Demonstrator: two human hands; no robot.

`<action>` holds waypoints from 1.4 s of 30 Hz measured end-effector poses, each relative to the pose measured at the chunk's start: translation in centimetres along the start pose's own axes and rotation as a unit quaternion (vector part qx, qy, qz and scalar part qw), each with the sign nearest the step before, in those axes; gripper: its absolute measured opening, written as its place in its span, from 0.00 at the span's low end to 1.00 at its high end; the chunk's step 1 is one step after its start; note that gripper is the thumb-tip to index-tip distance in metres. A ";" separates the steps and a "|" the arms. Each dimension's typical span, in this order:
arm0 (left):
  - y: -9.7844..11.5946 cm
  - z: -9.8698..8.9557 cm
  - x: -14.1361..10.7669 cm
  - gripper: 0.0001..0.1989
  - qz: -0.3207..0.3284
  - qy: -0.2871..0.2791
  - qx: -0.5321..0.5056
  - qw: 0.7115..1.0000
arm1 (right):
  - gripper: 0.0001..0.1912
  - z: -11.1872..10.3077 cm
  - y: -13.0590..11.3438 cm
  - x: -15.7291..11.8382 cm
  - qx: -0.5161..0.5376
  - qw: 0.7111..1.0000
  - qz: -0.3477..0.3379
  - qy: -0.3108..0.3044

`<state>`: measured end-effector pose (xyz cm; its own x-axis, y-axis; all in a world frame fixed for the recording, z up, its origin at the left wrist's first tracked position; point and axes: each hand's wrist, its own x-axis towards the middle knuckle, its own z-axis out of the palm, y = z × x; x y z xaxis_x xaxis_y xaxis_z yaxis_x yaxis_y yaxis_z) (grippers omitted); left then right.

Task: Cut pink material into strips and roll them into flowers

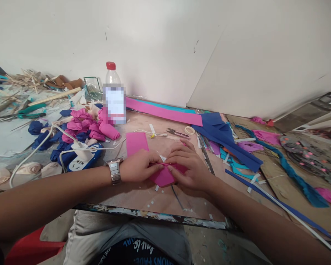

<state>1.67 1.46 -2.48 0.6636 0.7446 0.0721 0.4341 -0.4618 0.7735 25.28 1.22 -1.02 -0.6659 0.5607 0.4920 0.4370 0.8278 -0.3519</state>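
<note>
My left grip (139, 165) and right grip (191, 171) are both clamped on the pink strip (162, 179), thumbs close together at its fold; pinching from two sides probably keeps that crease from springing open. I have it near the front of the surface (149, 121), a flat pink length (136, 142) showing beyond my left grip, perhaps the same piece. Farther out, the snips (178, 133) lie near a ring of tape (189, 130), handy, I'd judge. A phone (115, 106) stands before the bottle (112, 78), likely propped to face me.
</note>
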 end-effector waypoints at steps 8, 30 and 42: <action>0.0 -0.1 0.1 0.13 -0.016 0.010 -0.009 1.000 | 0.05 0.2 0.1 -0.1 -0.015 1.000 0.012 -0.002; 0.4 0.3 -0.4 0.10 0.022 0.073 0.045 0.996 | 0.04 0.6 -0.1 -0.2 -0.012 1.000 0.011 0.009; 0.8 0.3 -0.5 0.14 0.020 0.045 0.095 0.994 | 0.04 0.4 -0.1 -0.2 0.022 0.999 0.046 -0.017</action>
<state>1.80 0.56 -2.11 0.6287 0.7602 0.1636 0.5216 -0.5683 0.6364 25.12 0.96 -1.45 -0.6449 0.6329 0.4285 0.4714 0.7706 -0.4288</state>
